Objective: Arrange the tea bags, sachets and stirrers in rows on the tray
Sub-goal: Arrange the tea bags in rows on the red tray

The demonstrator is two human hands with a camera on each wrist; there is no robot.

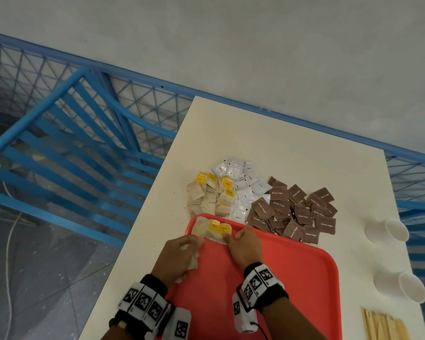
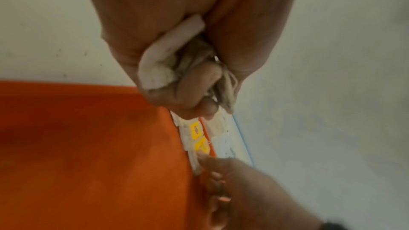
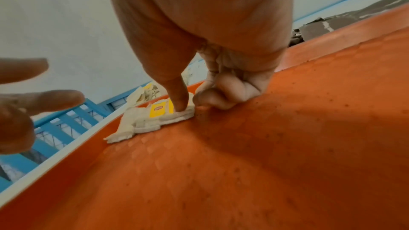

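Note:
A red tray [image 1: 292, 278] lies on the white table [image 1: 255, 133]. Overlapping tea bags with yellow tags [image 1: 215, 229] sit in its far left corner. My right hand [image 1: 241, 241] presses one straight finger [image 3: 179, 97] down on the nearest of these tea bags [image 3: 155, 116], its other fingers curled beside it. My left hand [image 1: 182, 251] hovers at the tray's left rim and clutches a bunch of tea bags [image 2: 159, 62] in its palm. Loose tea bags [image 1: 209, 195], white sachets [image 1: 243, 182] and brown sugar sachets [image 1: 295, 212] lie piled beyond the tray. Wooden stirrers [image 1: 383, 327] lie at the near right.
Two white paper cups [image 1: 388, 230] [image 1: 402, 285] lie on their sides near the table's right edge. A blue metal railing [image 1: 71, 119] runs past the table's left and far sides, with a drop to the floor beyond. Tea crumbs dot the tray [image 3: 265, 163].

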